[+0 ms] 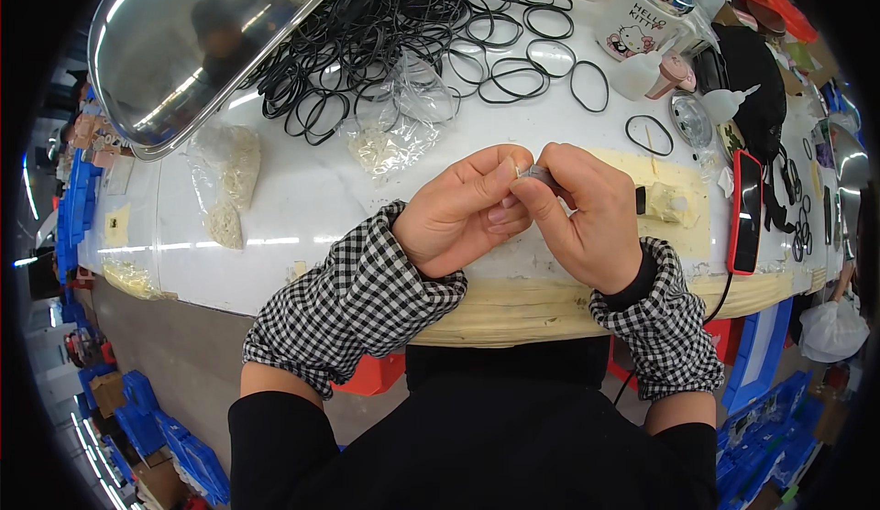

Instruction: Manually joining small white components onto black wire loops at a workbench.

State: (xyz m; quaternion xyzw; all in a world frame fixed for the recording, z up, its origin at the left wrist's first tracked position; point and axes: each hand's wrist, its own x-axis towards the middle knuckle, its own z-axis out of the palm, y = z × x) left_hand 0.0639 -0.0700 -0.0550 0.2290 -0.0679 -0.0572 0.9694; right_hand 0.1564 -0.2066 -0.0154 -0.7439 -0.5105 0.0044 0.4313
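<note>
Over the table's near side my two hands meet at the fingertips. My left hand (467, 209) is closed in a pinch on a tiny pale piece (519, 171), too small to name. In my right hand (591, 212) is a small grey object (541, 176), gripped between thumb and fingers; its far part is hidden by them. The tip of the grey object touches or nearly touches the pale piece. Just beyond my left hand lies an opened transparent bag (394, 139) of small off-white parts. A second bag of such parts (234, 180) rests farther left.
Black rubber rings (367, 38) are heaped at the far middle, with single rings (589, 86) spread rightward. A large shiny metal bowl (197, 43) stands far left. At right are a white mug (642, 10), a squeeze bottle (729, 102) and a red-framed device (747, 212) with a cable.
</note>
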